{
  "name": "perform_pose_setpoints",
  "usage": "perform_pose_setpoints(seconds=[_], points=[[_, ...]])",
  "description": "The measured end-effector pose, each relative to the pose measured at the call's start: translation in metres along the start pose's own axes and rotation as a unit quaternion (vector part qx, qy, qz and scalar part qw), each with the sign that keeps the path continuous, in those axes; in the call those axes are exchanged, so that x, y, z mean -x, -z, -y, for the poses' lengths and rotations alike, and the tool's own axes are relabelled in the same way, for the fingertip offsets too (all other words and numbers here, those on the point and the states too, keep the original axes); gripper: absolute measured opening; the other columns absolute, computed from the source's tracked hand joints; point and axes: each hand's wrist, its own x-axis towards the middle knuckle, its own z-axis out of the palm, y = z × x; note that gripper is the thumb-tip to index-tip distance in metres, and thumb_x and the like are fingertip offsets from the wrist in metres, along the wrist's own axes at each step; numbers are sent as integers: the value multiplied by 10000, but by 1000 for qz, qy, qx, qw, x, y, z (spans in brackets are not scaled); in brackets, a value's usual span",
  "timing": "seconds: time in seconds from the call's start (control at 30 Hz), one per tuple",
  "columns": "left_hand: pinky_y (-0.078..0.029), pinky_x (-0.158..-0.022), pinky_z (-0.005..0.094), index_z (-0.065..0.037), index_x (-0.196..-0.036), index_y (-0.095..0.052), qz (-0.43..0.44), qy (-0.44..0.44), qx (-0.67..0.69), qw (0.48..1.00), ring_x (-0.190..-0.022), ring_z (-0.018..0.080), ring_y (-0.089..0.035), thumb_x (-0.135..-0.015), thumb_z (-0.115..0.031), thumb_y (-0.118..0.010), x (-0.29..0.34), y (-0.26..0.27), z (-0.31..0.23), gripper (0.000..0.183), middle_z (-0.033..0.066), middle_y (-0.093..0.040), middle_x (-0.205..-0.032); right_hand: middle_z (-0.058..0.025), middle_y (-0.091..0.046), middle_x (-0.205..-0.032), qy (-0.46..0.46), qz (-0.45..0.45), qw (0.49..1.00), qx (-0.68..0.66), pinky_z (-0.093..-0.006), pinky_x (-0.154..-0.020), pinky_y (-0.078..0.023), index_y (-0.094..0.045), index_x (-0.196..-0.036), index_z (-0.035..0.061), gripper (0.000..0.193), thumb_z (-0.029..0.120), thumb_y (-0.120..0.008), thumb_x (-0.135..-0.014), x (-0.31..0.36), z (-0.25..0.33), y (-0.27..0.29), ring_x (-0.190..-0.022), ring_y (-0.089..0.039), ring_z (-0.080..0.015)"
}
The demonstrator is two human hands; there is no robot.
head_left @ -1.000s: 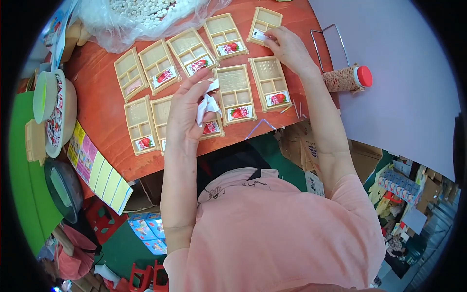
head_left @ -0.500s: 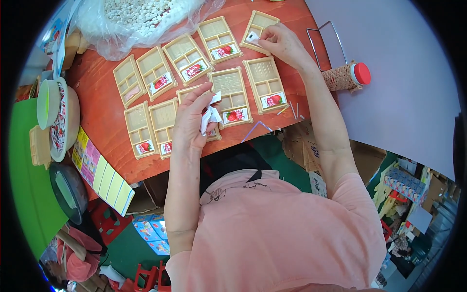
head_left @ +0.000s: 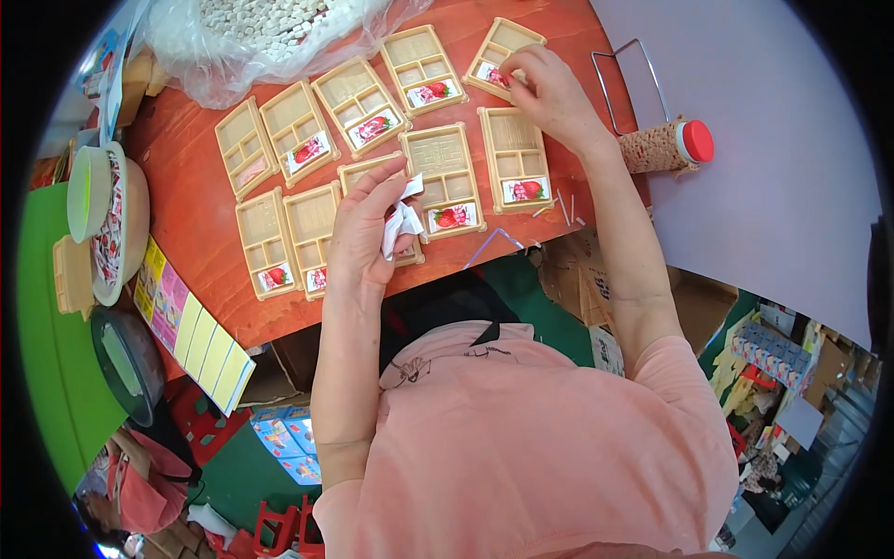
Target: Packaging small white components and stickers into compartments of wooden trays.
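Observation:
My left hand (head_left: pixel 368 224) is closed around several small white packets (head_left: pixel 402 222), above the middle of the near row of beige compartment trays. My right hand (head_left: pixel 556 101) reaches to the far right tray (head_left: pixel 512 39). Its fingers are bent together at the right end of a small strawberry-printed packet (head_left: pixel 488 73) in that tray's near compartment. Most other trays, such as the near right tray (head_left: pixel 510 140) and the middle tray (head_left: pixel 438 154), have a similar packet in the near compartment. My left hand partly hides one tray.
A clear plastic bag of small white pieces (head_left: pixel 265 23) lies at the back left. At left stand bowls (head_left: pixel 135 219) with wrapped packets. A red-lidded jar (head_left: pixel 666 147) and a bent metal rod (head_left: pixel 601 84) are at right. Thin sticks (head_left: pixel 562 207) lie by the table's front edge.
The white packet in my right fingers now lies strawberry side up in the far right tray. The near right tray has shifted slightly right. My left hand stays in place.

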Motion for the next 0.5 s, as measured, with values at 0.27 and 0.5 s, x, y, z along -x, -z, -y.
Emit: perform_pose_setpoints(seconds=[0.27, 0.5], points=[[-361, -322, 236, 12, -1317, -528, 41, -9, 17, 999, -562, 146, -604, -969, -90, -572, -4, 6, 0, 365, 155, -670, -904, -156, -645, -978, -70, 39, 996, 30, -421, -782, -526, -658, -1027, 6, 153, 90, -662, -900, 5, 5, -11, -924, -639, -345], [-347, -327, 238, -3, -1371, -444, 75, -35, 107, 991, -600, 159, -618, -963, -78, -493, -4, 6, -16, 418, 165, -663, -921, -112, -631, -1052, 36, 90, 965, -244, -383, -820, -534, -682, -1126, 25, 221, 87, -670, -914, -18, 116, 0, -959, -639, -295]])
